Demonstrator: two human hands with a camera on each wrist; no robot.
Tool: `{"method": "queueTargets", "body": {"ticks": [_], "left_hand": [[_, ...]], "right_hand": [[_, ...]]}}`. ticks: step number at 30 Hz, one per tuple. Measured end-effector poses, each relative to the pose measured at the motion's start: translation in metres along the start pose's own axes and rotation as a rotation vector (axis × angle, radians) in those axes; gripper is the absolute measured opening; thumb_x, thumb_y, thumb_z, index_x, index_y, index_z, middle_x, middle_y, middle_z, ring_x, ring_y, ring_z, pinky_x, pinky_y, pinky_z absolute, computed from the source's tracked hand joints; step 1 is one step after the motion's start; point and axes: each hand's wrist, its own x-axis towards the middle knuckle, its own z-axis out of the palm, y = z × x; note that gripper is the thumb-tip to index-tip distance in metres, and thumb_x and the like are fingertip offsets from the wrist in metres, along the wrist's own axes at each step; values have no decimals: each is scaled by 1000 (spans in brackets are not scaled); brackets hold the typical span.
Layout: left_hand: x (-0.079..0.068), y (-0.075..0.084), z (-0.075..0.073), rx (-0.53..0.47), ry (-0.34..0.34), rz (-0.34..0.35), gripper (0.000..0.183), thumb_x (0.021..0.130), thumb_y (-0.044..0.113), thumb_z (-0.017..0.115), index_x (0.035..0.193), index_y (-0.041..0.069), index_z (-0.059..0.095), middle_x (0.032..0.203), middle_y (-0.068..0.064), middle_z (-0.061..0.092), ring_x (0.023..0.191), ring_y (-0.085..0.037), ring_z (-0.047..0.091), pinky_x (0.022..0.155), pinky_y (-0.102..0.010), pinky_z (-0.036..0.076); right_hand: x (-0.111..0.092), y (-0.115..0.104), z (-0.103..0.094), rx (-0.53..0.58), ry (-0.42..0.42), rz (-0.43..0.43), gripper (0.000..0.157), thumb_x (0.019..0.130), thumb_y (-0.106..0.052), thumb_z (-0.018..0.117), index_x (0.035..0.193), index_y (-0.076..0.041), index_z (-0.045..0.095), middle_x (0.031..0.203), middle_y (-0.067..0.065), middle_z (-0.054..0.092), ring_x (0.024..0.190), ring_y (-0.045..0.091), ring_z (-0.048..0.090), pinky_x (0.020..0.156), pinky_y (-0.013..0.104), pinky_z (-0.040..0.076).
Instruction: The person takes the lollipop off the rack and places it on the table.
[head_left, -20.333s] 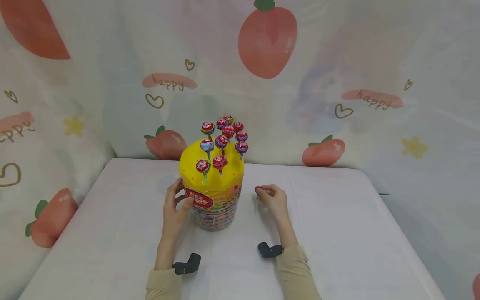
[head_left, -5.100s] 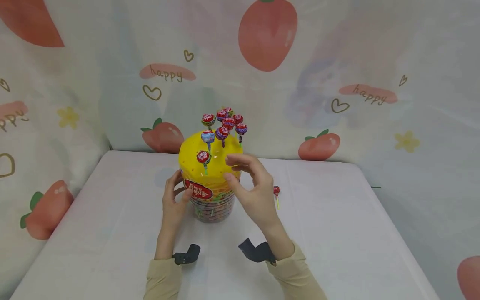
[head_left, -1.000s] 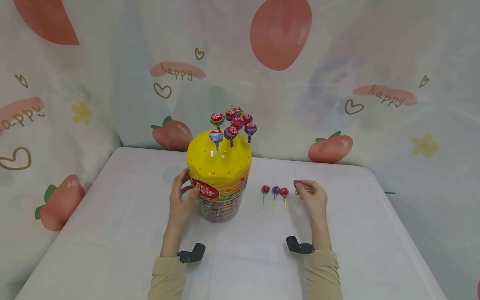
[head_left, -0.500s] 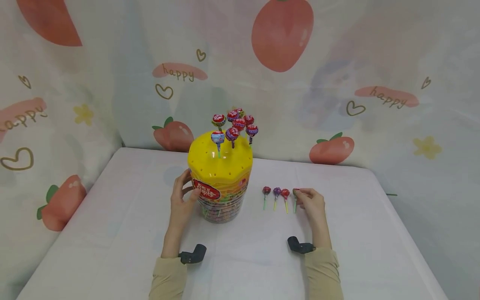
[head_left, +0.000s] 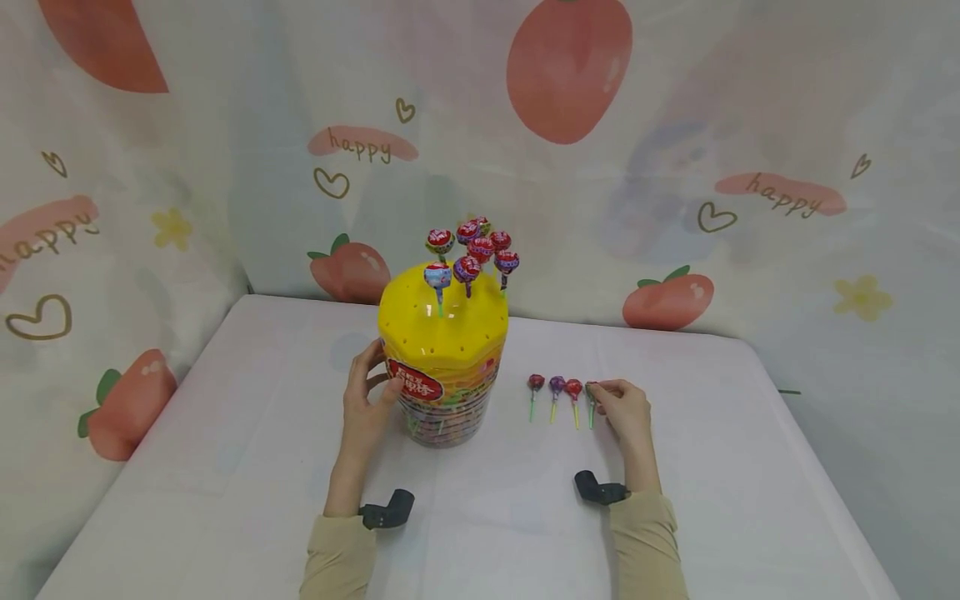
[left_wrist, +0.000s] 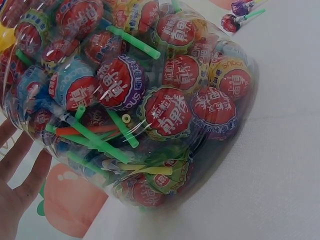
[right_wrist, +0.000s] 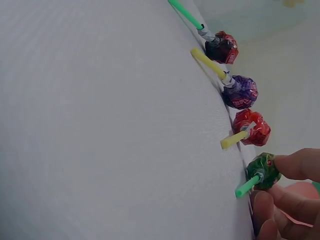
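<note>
A clear plastic jar (head_left: 442, 425) packed with lollipops stands on the table, with several lollipops stuck upright in its yellow lid (head_left: 431, 342). My left hand (head_left: 366, 410) holds the jar's left side, thumb in front and fingers behind. Between thumb and fingertips, my right hand (head_left: 627, 410) pinches the head of a green-wrapped lollipop (right_wrist: 264, 170) lying at the table's surface. To its left lie a red lollipop (right_wrist: 252, 127), a purple lollipop (right_wrist: 241, 92) and a dark red lollipop (right_wrist: 222, 48) in a row, sticks toward me.
The white-covered table (head_left: 247, 467) reaches back to a fruit-patterned curtain (head_left: 525, 208). A black wrist camera (head_left: 388, 509) sits on the left wrist and another wrist camera (head_left: 600, 488) on the right.
Fewer lollipops stand in the lid than 20 seconds ago, and a row lies on the table. Within the last second my right hand lowered the green lollipop beside the red one. The left hand stayed.
</note>
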Motion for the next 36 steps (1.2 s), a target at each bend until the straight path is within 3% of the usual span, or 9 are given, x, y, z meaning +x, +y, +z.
{"method": "queueTargets", "body": {"ticks": [12,18,21,27,31,36], "left_hand": [[1,3,1,-2,-7,1,59,88,5,58,143,-1,38,137,-26,45,119,5,39,103,-61,40],[2,4,0,1,-11,4,59,89,6,58,144,-2,37,137,-27,44,124,-21,42,103,-61,40],[2,5,-1,3,-9,5,59,88,5,58,144,-2,37,137,-27,44,124,-22,42,103,-61,40],[3,3,-1,-2,-9,2,60,87,3,57,144,-1,38,137,-25,45,119,5,39,103,-61,40],[2,1,0,-8,-17,5,60,87,3,57,144,-2,37,138,-26,45,117,9,38,103,-61,40],[0,0,0,-5,-13,-7,60,88,4,58,144,-1,37,138,-25,44,118,9,38,102,-59,41]], "right_hand": [[-5,0,-5,36,-3,12,39,92,-30,59,120,-2,62,91,8,69,64,4,58,58,18,45],[-16,-4,-14,62,54,-21,36,94,-29,57,121,-6,62,106,15,67,69,4,60,60,16,46],[-23,-12,-19,85,123,-80,34,94,-28,58,118,-5,64,107,18,67,65,-1,59,59,13,45],[-39,-34,-25,132,234,-222,29,93,-28,60,113,-9,67,96,7,67,64,-8,55,60,13,44],[-51,-52,-30,166,304,-390,24,92,-21,62,109,-7,69,88,1,64,66,-8,54,59,11,42],[-66,-75,-29,261,338,-608,19,90,-11,63,106,-2,69,92,12,67,75,-5,53,67,8,42]]}}
